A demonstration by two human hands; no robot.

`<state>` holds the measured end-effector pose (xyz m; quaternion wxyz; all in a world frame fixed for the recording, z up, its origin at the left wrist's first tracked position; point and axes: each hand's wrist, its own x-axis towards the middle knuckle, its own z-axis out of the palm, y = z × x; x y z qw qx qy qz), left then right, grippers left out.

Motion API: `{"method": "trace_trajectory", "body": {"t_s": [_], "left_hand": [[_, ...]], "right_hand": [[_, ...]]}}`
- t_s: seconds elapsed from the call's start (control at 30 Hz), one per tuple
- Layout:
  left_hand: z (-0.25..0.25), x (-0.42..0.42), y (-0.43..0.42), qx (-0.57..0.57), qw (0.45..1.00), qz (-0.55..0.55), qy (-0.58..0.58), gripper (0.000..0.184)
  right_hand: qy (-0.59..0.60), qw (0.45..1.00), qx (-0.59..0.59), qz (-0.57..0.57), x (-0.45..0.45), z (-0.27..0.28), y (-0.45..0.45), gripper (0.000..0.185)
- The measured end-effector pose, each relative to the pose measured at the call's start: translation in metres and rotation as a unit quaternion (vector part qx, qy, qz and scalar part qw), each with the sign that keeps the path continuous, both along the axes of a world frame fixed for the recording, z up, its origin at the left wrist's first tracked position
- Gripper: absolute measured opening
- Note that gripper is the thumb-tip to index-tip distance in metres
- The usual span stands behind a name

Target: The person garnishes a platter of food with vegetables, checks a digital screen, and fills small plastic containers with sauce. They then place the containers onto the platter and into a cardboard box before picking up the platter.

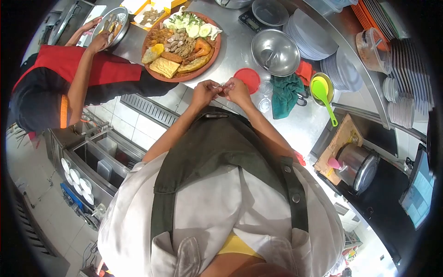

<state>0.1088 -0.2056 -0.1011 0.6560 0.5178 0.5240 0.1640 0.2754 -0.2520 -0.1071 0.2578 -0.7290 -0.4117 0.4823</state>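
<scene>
My left hand and my right hand meet at the edge of the steel counter, fingertips pinched together around something small that I cannot make out. Just beyond my right hand lies a round red lid. Up and to the left of my hands stands a large round clay-coloured platter filled with food: cucumber slices, meat, a yellow folded piece and a browned chicken piece.
A co-worker in a red apron holds a metal colander at the left. Right of my hands are a steel bowl, a green cloth, a bowl with a green spoon, stacked plates and a pot.
</scene>
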Motion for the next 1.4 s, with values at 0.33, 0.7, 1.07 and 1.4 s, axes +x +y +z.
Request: {"method": "trace_trajectory", "body": {"t_s": [0.33, 0.7, 1.07, 1.4], "left_hand": [[-0.011, -0.003, 0.014, 0.091, 0.996, 0.017, -0.008, 0.020], [-0.010, 0.001, 0.015, 0.112, 0.992, 0.014, 0.055, 0.025], [-0.012, 0.003, 0.014, 0.144, 0.989, -0.005, 0.041, 0.020], [-0.030, -0.001, 0.013, 0.144, 0.989, -0.034, -0.003, 0.022]], "right_hand": [[0.101, 0.990, 0.075, -0.056, 0.008, 0.006, 0.000, 0.023], [-0.029, 0.995, 0.094, -0.034, 0.009, -0.007, 0.001, 0.026], [-0.026, 0.997, 0.078, -0.005, 0.009, -0.001, 0.004, 0.033], [0.013, 1.000, 0.011, 0.025, 0.014, 0.012, 0.012, 0.034]]}}
